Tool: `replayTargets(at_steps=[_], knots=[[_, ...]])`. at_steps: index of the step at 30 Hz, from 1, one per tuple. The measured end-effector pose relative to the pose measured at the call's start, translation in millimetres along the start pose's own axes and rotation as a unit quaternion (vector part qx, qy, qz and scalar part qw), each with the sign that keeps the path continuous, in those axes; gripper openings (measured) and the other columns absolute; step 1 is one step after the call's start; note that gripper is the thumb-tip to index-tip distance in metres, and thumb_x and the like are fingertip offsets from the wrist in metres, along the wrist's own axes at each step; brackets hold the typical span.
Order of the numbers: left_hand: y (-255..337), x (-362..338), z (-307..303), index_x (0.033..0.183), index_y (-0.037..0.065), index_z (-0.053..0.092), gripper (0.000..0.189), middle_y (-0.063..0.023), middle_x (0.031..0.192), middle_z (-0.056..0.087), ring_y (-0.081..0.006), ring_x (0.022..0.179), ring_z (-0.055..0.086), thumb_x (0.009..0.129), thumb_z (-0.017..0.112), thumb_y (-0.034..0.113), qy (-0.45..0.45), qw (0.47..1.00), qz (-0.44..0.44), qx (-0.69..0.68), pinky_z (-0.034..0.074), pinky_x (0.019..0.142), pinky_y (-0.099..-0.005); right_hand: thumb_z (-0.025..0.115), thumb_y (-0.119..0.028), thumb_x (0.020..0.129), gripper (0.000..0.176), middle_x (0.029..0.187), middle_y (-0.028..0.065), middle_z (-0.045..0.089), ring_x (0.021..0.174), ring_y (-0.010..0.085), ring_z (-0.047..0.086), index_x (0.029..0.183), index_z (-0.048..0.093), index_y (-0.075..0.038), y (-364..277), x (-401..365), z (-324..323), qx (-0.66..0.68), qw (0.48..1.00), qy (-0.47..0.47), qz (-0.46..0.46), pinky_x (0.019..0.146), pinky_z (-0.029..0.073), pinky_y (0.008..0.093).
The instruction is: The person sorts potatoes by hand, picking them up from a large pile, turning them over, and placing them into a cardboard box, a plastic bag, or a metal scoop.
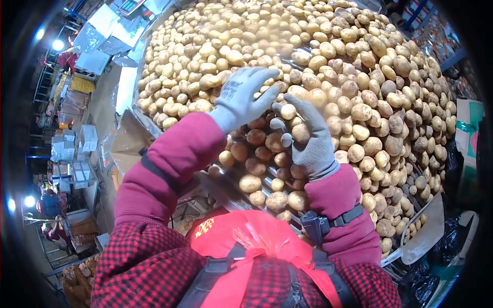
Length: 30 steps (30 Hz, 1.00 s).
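Observation:
A wide heap of potatoes point(215, 51) spreads before me, pale yellow to brown. My left hand point(244, 97), in a grey-white work glove, is over the middle of the heap with fingers stretched and apart; no potato shows in it. Just right of it, my right hand point(310, 141) wears a similar glove and curls its fingers around small potatoes point(301, 133). Its palm side is partly hidden. Below the hands, darker potatoes point(257, 137) lie in shade, and several more potatoes point(250, 183) rest on a shiny metal surface point(226, 190) near my body.
A flat scoop-like pan point(423, 231) leans at the heap's right front edge. Cardboard point(131, 138) stands along the left edge. White boxes point(88, 137) and bright lamps are farther left. A green-and-white carton point(468, 133) and black plastic point(447, 246) are on the right.

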<state>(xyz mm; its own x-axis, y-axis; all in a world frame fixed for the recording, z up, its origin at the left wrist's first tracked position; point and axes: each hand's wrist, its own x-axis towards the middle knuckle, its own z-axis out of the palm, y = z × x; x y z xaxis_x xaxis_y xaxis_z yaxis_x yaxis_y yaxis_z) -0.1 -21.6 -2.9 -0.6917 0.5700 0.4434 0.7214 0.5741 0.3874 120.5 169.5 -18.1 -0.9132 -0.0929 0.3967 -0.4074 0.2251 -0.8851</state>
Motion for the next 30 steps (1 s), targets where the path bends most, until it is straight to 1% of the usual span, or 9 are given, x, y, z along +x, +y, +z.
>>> replayTargets(at_steps=[2,6,9,11,13,17,21,25,30], knots=[[-10.1,24.3,13.5,0.132,0.01,0.066,0.041,-0.015,0.125,0.069,-0.0381,0.118,0.062,0.098,0.069,0.033,-0.006,0.999,0.014,0.033,0.047,0.104,-0.0473,0.049,0.021,0.088,0.07,0.143,0.0132,0.061,0.126,0.0201,0.065,0.153,0.049,-0.003,-0.5,0.1,4.5,0.289,0.949,0.046,0.121,0.096,0.059,0.0274],[-66.3,54.1,60.5,0.127,0.016,0.069,0.041,-0.013,0.123,0.067,-0.0357,0.118,0.061,0.098,0.065,0.045,-0.042,0.992,0.017,0.116,0.046,0.102,-0.0497,0.044,0.021,0.086,0.072,0.142,0.0164,0.064,0.119,0.0221,0.069,0.154,0.046,-0.001,0.9,-0.2,-4.3,0.3,0.943,0.034,0.14,0.094,0.059,0.0273],[-73.1,68.3,69.0,0.117,0.016,0.071,0.045,-0.0115,0.12,0.067,-0.0347,0.118,0.061,0.095,0.063,0.054,-0.128,0.972,-0.019,0.195,0.047,0.099,-0.0508,0.043,0.022,0.085,0.072,0.141,0.0168,0.064,0.119,0.0221,0.069,0.154,0.046,0.0,6.4,0.9,-2.5,0.194,0.979,0.035,0.051,0.096,0.059,0.0288],[-63.0,75.9,63.4,0.11,0.015,0.07,0.047,-0.011,0.12,0.067,-0.0343,0.119,0.06,0.092,0.062,0.058,-0.2,0.957,-0.111,0.179,0.048,0.098,-0.0516,0.049,0.018,0.088,0.067,0.142,0.0159,0.062,0.127,0.024,0.065,0.153,0.047,0.001,1.3,1.0,-4.4,0.25,0.963,0.029,0.093,0.101,0.058,0.0313],[-66.6,66.1,57.1,0.111,0.017,0.07,0.044,-0.0109,0.122,0.065,-0.0352,0.118,0.06,0.09,0.067,0.055,-0.189,0.958,-0.091,0.194,0.049,0.096,-0.052,0.056,0.015,0.091,0.063,0.144,0.015,0.06,0.134,0.0259,0.061,0.152,0.047,0.001,0.6,3.0,-7.0,0.305,0.943,0.018,0.129,0.106,0.058,0.0337],[-50.3,4.9,27.8,0.106,0.013,0.068,0.034,-0.0096,0.118,0.065,-0.0338,0.113,0.061,0.087,0.077,0.039,-0.145,0.965,-0.077,0.202,0.049,0.095,-0.0495,0.048,0.02,0.087,0.068,0.14,0.0151,0.065,0.119,0.0214,0.069,0.153,0.047,0.001,2.8,-0.6,-2.9,0.301,0.943,0.05,0.132,0.098,0.058,0.03],[-53.8,-39.5,-1.0,0.102,0.014,0.071,0.028,-0.0056,0.109,0.069,-0.0293,0.113,0.061,0.083,0.077,0.033,-0.101,0.966,-0.016,0.236,0.043,0.1,-0.0466,0.049,0.021,0.086,0.069,0.141,0.0148,0.064,0.125,0.0214,0.066,0.152,0.048,0.002,8.8,2.2,-3.0,0.178,0.982,0.045,0.042,0.101,0.057,0.0294],[-66.9,-63.6,-12.2,0.106,0.016,0.071,0.03,-0.005,0.126,0.067,-0.0286,0.124,0.058,0.083,0.076,0.033,-0.047,0.943,-0.007,0.33,0.037,0.107,-0.0537,0.057,0.018,0.088,0.067,0.14,0.0143,0.066,0.126,0.0214,0.065,0.152,0.048,0.001,3.5,0.5,-2.5,0.229,0.969,0.043,0.088,0.102,0.057,0.0297],[-122.5,-55.4,-36.8,0.114,0.019,0.072,0.032,-0.0057,0.129,0.064,-0.0299,0.122,0.058,0.09,0.072,0.04,-0.012,0.947,-0.113,0.301,0.037,0.107,-0.0497,0.056,0.02,0.086,0.069,0.142,0.0137,0.065,0.126,0.0217,0.066,0.152,0.049,0.0,13.8,-0.8,-1.1,0.168,0.983,0.036,0.068,0.102,0.057,0.0295]])
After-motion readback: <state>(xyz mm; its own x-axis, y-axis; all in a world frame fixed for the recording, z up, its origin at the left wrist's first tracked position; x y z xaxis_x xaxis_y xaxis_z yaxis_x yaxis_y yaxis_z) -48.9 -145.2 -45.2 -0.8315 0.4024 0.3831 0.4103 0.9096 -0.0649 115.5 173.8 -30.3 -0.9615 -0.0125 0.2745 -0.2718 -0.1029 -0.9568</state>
